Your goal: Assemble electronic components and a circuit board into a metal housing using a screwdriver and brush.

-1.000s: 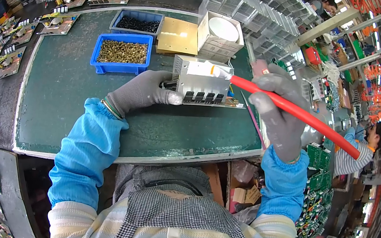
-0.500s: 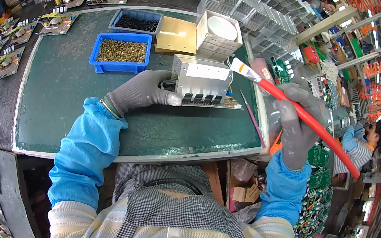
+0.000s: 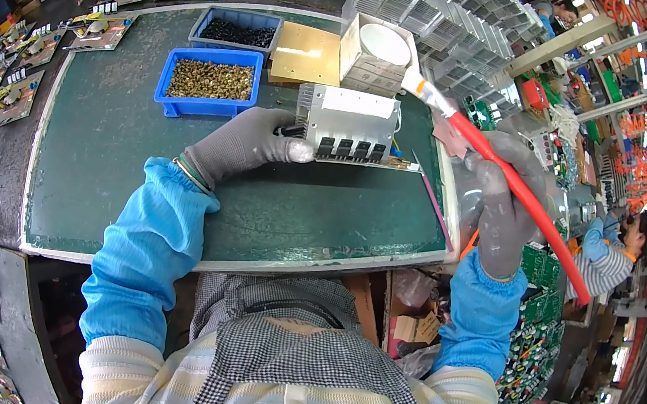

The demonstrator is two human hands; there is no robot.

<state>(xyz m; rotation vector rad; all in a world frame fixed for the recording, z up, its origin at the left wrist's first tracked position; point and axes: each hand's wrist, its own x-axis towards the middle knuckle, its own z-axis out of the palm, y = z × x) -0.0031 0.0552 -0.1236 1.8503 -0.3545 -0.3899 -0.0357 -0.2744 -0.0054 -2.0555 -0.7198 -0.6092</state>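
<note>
Heat sink [image 3: 351, 127], silver and finned, right at the heart of things, upright toward the far middle of the green worktop [image 3: 253, 225]. Resting or slightly raised? Impossible to tell.

From the near side, then: checked apron [image 3: 291, 360] by the worktop's near edge. Up on the right, pointed purple tool [image 3: 435, 206], slanting along the border. On to the left hand [image 3: 249, 141]: snug around the heat sink's left end, thumb to the near side, finger ends mostly hidden. Held there, by the look of it, to steady the block and keep the white-coated patch [image 3: 356, 104] and black components [image 3: 344, 149] uncovered. Over to the right hand [image 3: 509, 188], narrow pinch around a red-handled brush [image 3: 542, 222], bristles up, far and left, clear of the metal. Angled that way, presumably, for short reach.

Farther off, left: blue tray [image 3: 208, 108] of brass-coloured bits, then grey-blue tray [image 3: 229, 47] of black pieces, probably grouped for easy picking. Next rightward, gold-coloured plate [image 3: 301, 69], then pale carton [image 3: 372, 75] with white tub [image 3: 385, 44] inside. Writing? Faint marks on the carton, too small to read. Farthest: finned metal blocks [image 3: 410, 14], densely stacked, perhaps to save space.
</note>
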